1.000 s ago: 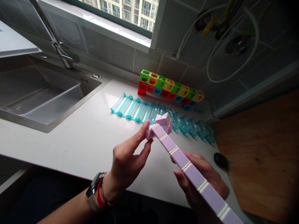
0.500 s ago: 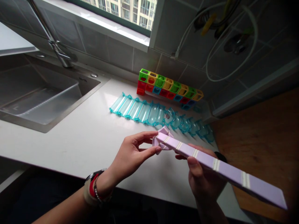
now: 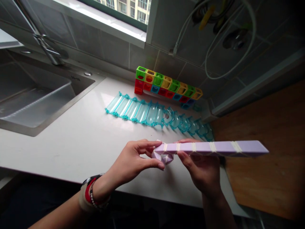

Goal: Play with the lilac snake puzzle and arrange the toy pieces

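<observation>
A lilac snake puzzle (image 3: 202,148), its wedge segments joined by cream-coloured seams, is held in the air above the counter. Its long straight part points right, nearly level, while the left end is folded into a small bent cluster. My left hand (image 3: 138,156) pinches that folded end between thumb and fingers. Round the straight part, close to the fold, my right hand (image 3: 202,168) is closed, thumb in front and fingers behind, partly hidden by the puzzle. A watch and several bracelets (image 3: 91,194) circle my left wrist.
On the white counter (image 3: 71,149) lies a row of clear teal plastic pieces (image 3: 135,109). Behind it, a wall of coloured open cubes (image 3: 166,86) stands near the tiles. A steel sink (image 3: 40,127) with a tap (image 3: 47,47) is at left; a wooden board (image 3: 267,165) at right.
The puzzle's straight part has swung up from a downward slant to nearly level. Its folded end now hangs below the bar, and my right hand has turned with it. The view has shifted slightly.
</observation>
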Demonstrator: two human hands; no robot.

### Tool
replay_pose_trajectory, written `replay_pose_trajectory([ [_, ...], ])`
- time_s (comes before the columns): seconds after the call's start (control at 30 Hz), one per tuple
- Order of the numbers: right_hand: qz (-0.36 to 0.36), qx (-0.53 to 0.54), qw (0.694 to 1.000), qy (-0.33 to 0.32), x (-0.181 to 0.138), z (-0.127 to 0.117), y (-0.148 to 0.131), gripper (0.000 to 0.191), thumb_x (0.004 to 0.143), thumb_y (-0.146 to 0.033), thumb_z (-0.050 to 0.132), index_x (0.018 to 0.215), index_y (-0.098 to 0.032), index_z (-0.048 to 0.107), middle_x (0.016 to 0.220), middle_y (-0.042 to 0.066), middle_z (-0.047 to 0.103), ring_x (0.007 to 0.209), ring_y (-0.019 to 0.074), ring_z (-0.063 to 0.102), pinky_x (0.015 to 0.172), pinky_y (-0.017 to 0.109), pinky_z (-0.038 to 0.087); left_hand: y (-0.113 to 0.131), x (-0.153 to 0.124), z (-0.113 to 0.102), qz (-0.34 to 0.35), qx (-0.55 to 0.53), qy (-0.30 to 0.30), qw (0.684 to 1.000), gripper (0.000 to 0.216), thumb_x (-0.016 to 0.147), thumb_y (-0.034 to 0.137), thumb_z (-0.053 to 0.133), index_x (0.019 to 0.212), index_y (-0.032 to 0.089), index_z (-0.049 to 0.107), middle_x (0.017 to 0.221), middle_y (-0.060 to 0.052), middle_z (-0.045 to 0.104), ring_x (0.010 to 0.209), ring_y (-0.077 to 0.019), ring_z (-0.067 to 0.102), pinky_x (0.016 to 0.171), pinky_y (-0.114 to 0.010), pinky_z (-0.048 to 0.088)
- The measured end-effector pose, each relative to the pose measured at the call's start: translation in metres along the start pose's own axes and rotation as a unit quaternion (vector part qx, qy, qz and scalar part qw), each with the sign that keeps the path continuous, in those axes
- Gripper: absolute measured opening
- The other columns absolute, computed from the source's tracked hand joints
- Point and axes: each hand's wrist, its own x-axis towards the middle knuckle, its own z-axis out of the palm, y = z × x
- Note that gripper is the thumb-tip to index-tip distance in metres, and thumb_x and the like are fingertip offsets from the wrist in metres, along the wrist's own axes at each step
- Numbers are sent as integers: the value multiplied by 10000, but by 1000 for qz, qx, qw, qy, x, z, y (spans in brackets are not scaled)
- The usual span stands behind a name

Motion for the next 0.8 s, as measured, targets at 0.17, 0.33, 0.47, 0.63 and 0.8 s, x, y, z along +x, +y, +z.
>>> replay_pose_trajectory([
  [0.17, -95, -50, 992, -61, 2, -9, 1, 340, 879, -175, 756, 1192, -276, 670, 1131, 55, 707, 1091, 254, 692, 984, 409, 560, 0, 0, 3, 0, -19, 3, 1000, 632, 619, 297, 976, 1213, 208, 778, 1092, -80, 768, 911, -205, 691, 915, -367, 568],
  [0.33, -105, -37, 990, -90, 3, -10, 2, 366, 898, -143, 727, 1226, -277, 638, 1144, 64, 684, 1110, 259, 679, 985, 418, 556, 3, 1, 1, -42, -81, -38, 995, 488, 758, 301, 894, 1219, 196, 768, 1116, -108, 785, 971, -236, 742, 898, -361, 596],
  [0.47, -91, -16, 990, -104, 4, -9, 4, 341, 913, -151, 712, 1222, -272, 637, 1149, 74, 679, 1109, 268, 679, 955, 426, 574, 5, 2, -2, -89, -128, -62, 986, 389, 813, 300, 852, 1177, 184, 777, 1080, -112, 802, 981, -247, 768, 845, -322, 620],
  [0.63, -166, -49, 979, -110, 9, -12, 2, 395, 885, -133, 745, 1242, -266, 639, 1137, 76, 718, 1096, 265, 703, 955, 425, 584, 4, 1, 0, -116, -138, -38, 983, 386, 782, 300, 876, 1138, 177, 791, 1064, -115, 807, 955, -248, 774, 815, -320, 631],
  [0.8, -187, -69, 973, -113, 12, -15, 0, 362, 865, -176, 787, 1198, -266, 676, 1145, 85, 744, 1065, 271, 724, 919, 425, 602, 4, -1, 4, -115, -143, -30, 983, 392, 774, 330, 880, 1124, 175, 796, 1073, -119, 802, 940, -250, 775, 815, -341, 636],
])
